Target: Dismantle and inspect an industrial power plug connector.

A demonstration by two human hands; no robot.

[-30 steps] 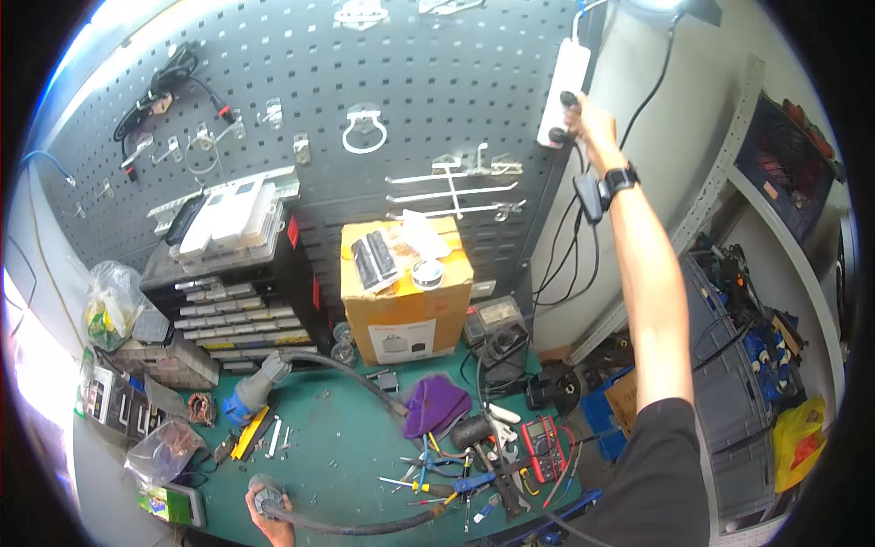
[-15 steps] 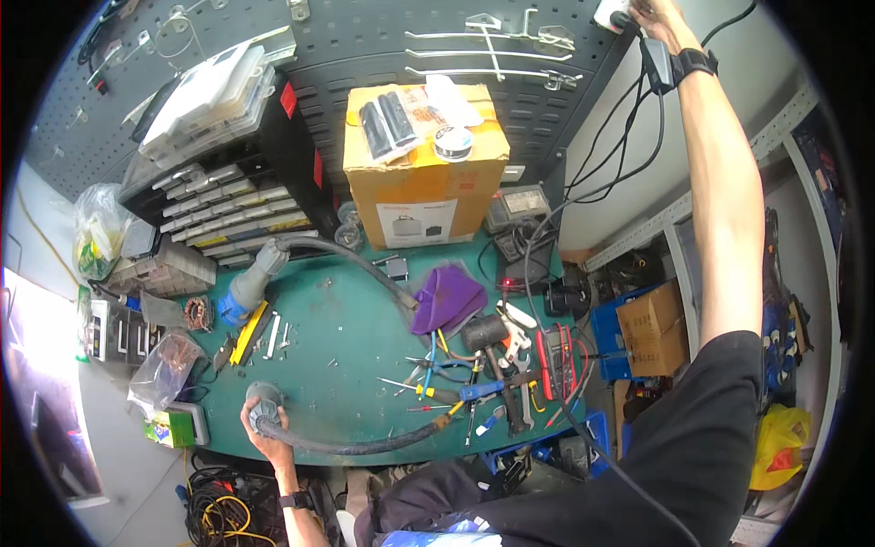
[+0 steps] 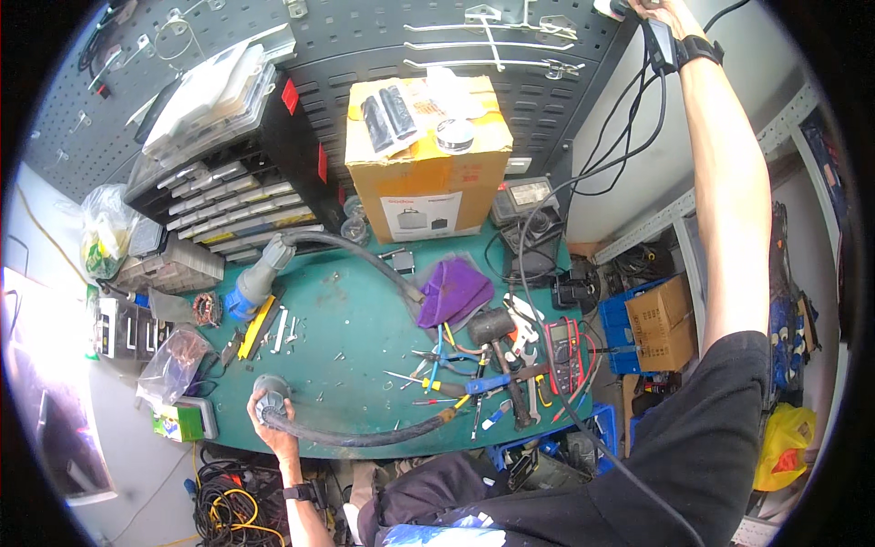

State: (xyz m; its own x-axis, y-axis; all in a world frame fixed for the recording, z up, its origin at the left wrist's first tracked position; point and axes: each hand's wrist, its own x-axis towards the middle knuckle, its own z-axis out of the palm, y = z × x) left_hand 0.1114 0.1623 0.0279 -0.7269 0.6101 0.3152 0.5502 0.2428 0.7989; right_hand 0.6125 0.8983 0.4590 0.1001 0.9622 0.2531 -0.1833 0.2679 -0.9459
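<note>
My left hand (image 3: 276,428) grips a grey industrial connector (image 3: 272,390) at the table's front left edge. A thick dark cable (image 3: 365,438) runs from it to the right. At the upper right my right hand (image 3: 663,11) is raised, fingers closed at what looks like a black plug, beside a white socket (image 3: 609,7); the picture's edge cuts off part of this. A dark box-shaped adapter (image 3: 660,46) with hanging cables is close to my right wrist. A blue-and-grey industrial plug (image 3: 255,287) stands on the table farther back, on a thick cable.
Pliers, screwdrivers, a mallet (image 3: 492,325) and a red multimeter (image 3: 564,356) lie at the table's right. A purple cloth (image 3: 456,290) is behind them. A cardboard box (image 3: 419,173) and drawer cabinet (image 3: 237,210) stand at the back. A loose cable (image 3: 606,451) crosses my right side.
The view has shifted slightly. My right hand stays by the socket, with less of the socket showing. A red light on the black device at the back right no longer shows. My left hand keeps its grip.
</note>
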